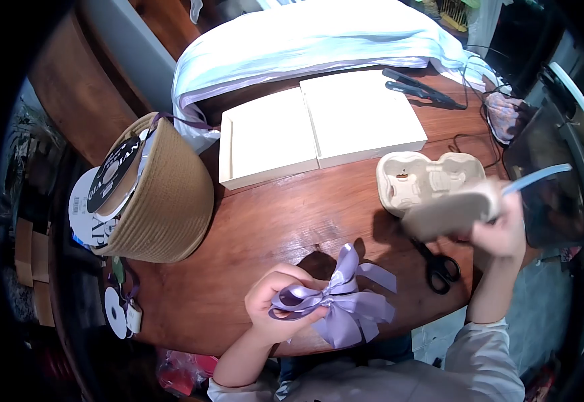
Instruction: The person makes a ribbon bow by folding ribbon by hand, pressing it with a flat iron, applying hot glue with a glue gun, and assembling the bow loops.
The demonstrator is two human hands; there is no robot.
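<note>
My left hand [282, 305] pinches a lavender satin ribbon bow [335, 301] with several loops and loose tails, above the table's front edge. On the right, my right hand [503, 228] is closed on a motion-blurred ribbon spool [449, 213] with a tan side. A pale blue strip [540, 177] sticks out beside that hand. Black-handled scissors [443, 271] lie below the spool, their blades partly hidden. Behind the spool is a molded pulp cup carrier [406, 182], partly covered by it.
Two cream shallow boxes [272, 137] lie mid-table. On the left stands a woven basket [178, 201] holding ribbon spools [114, 174]. A black flat iron [423, 88] with a cord lies at the back right, near white cloth [305, 40]. A dark bin [550, 194] stands right.
</note>
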